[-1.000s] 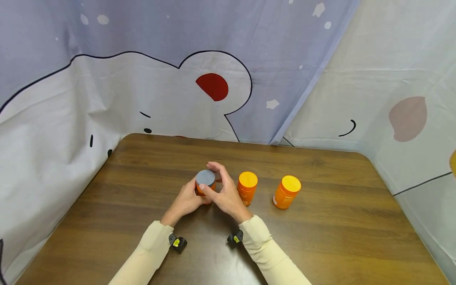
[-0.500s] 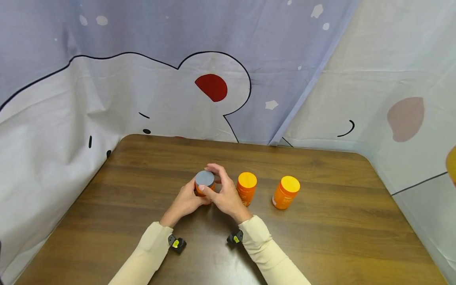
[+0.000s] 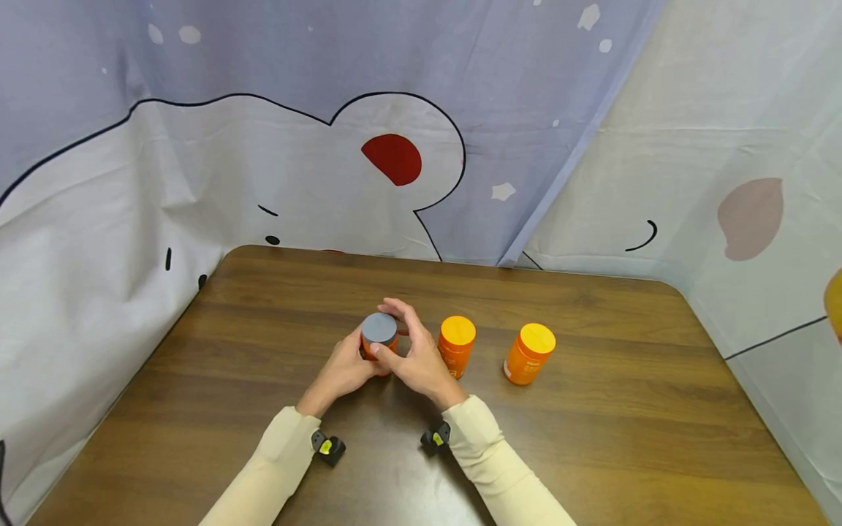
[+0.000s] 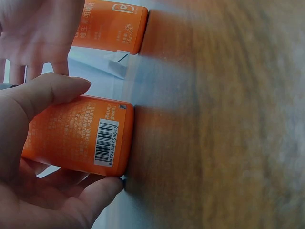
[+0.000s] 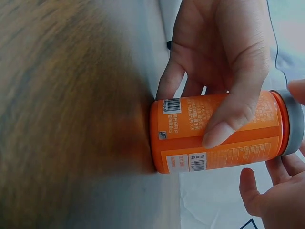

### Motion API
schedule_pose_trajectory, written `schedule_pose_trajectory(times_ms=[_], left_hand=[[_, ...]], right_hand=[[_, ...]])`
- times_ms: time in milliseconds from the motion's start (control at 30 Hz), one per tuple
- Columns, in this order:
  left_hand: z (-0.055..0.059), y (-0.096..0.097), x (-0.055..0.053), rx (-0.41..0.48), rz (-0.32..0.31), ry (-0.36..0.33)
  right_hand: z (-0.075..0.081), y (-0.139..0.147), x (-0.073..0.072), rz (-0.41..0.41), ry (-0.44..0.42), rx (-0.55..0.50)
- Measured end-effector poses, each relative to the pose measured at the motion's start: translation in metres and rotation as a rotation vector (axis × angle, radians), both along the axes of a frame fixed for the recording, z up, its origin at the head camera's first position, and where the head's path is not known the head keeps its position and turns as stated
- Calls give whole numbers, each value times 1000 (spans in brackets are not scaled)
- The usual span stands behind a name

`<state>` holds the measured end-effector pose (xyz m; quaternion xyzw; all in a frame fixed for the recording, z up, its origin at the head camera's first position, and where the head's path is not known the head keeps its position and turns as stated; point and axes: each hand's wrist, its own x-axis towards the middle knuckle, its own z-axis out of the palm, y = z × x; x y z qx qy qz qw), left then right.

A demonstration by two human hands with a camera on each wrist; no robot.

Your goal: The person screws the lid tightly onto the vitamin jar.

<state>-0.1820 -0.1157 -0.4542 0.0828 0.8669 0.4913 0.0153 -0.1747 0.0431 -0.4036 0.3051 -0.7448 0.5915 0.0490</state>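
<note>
An orange vitamin bottle [image 4: 71,126] stands upright on the table, capped by a grey lid [image 3: 379,327]. My left hand [image 3: 343,369] grips its body low down, the thumb lying across the label in the right wrist view. Around the lid curls my right hand [image 3: 421,364], with the thumb on the near side and the fingers on the far side. Part of the bottle is hidden by the hands in the head view. Just right of my right hand is a second orange bottle [image 3: 456,354] with a yellow lid [image 3: 457,330].
Farther right stands another orange bottle [image 3: 525,364] with a yellow lid. The brown wooden table [image 3: 625,409] ends at a printed cloth backdrop [image 3: 283,168] behind and at both sides. A small black camera [image 3: 332,451] is worn on each wrist.
My right thumb has slid slightly right and down at the near edge of the grey lid. Both hands and all the bottles otherwise keep their places.
</note>
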Motion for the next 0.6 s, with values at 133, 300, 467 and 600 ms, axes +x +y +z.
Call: schedule_pose_trajectory(times_ms=[133,300,467,600], left_hand=[[0,0,0,-4,1,-9],[0,0,0,-7,1,-12],[0,1,-1,-5,1,-7],[0,0,-1,-4,-1,-1]], right_hand=[[0,0,0,10,-5,3],[-1,0,0,-2,-22,9],[0,-2,0,-40,-21,8],[1,-3,2,-80,-17,27]])
